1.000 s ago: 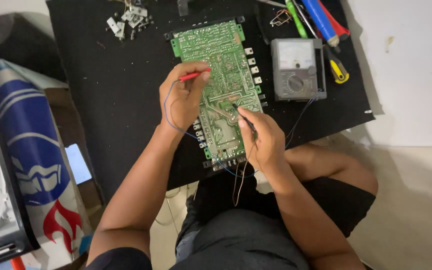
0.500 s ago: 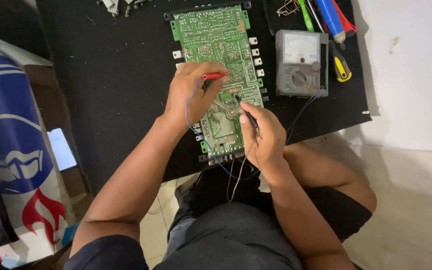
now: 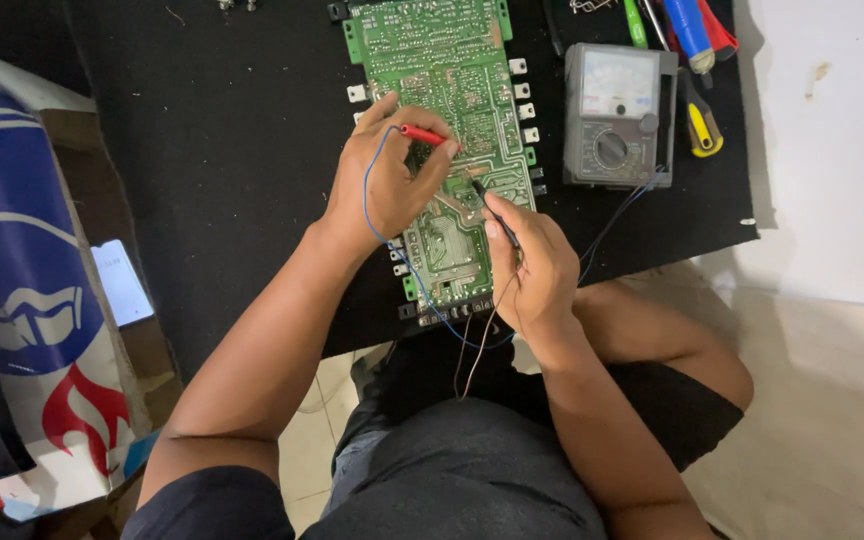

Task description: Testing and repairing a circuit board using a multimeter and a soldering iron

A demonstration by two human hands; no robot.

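I saw both probes down — left hand (image 3: 387, 185) pinching the red probe (image 3: 427, 137), right hand (image 3: 532, 265) gripping the black probe (image 3: 492, 212) on the circuit board (image 3: 447, 70); more of the board lay beyond my fingertips, unprobed.

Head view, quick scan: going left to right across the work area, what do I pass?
Blue, white and red banner → left hand holding the red probe → green circuit board → right hand holding the black probe → grey analog multimeter → yellow-handled tool.
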